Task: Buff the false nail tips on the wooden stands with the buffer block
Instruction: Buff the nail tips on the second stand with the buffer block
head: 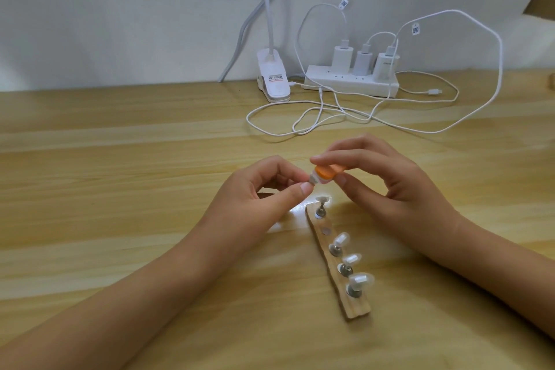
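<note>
On your left, above the table (120, 159), your left hand (255, 186) has thumb and forefinger closed in a tight pinch on one false nail tip (313, 179). The other fingers are curled under. Holding it up in the air like this lets you turn it to meet the abrasive face, though your fingertips hide whether its little stand is still attached.

Pressed against that tip is the orange buffer block (327, 173), tilted so one face lies along the nail's curve.

Below the two, the wooden strip (356, 309) lies on the table running away from you. It carries four more tips: one at the far end (322, 200), then a bare metal disc (325, 230), then three (341, 240) (352, 259) (362, 280) towards you. The empty seat is probably where the held tip belongs.

Further right, your right hand (390, 186) grips the block, thumb beneath and fingertips on top. The fingers are bent but loose, a light hold that suits short strokes.

Beyond it, white charging cables (498, 69) loop across the back of the table, well apart from your work.
</note>
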The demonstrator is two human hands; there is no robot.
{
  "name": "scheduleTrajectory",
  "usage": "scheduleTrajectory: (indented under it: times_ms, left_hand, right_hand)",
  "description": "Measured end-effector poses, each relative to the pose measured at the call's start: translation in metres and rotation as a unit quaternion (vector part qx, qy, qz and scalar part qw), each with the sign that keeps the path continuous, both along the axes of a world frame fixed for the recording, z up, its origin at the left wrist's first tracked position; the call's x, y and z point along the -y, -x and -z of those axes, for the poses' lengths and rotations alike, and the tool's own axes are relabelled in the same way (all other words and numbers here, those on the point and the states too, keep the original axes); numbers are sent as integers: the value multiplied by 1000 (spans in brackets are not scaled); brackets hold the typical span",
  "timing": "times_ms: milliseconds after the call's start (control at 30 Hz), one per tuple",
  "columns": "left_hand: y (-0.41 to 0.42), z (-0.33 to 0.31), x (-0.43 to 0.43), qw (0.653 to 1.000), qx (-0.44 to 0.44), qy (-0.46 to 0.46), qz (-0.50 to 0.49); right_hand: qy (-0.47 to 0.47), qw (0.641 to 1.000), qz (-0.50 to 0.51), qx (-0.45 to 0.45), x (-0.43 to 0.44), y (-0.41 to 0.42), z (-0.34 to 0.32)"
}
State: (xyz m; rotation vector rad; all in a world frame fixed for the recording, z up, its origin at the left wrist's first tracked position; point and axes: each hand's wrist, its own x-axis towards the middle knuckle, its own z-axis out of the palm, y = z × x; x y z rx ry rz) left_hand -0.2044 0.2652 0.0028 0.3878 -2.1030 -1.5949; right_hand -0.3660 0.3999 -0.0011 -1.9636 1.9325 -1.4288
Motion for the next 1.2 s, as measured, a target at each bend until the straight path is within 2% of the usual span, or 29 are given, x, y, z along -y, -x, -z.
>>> scheduleTrajectory:
  times_ms: [233, 400, 567, 700, 1200]
  left_hand:
    - [1, 0, 0, 1000, 8, -4, -8]
    - [0, 0, 1, 1000, 11, -11, 1]
    - [1, 2, 0, 1000, 14, -11, -2]
    - [1, 1, -1, 1000, 12, 8, 6]
    - [2, 4, 2, 999, 13, 32, 3]
  right_hand:
    - [15, 998, 4, 57, 0, 4, -1]
    - [30, 999, -29, 3, 0, -2, 0]
    - [20, 1000, -15, -9, 0, 3, 0]
    - [29, 998, -24, -52, -1, -1, -1]
    - [17, 999, -27, -38, 0, 3, 1]
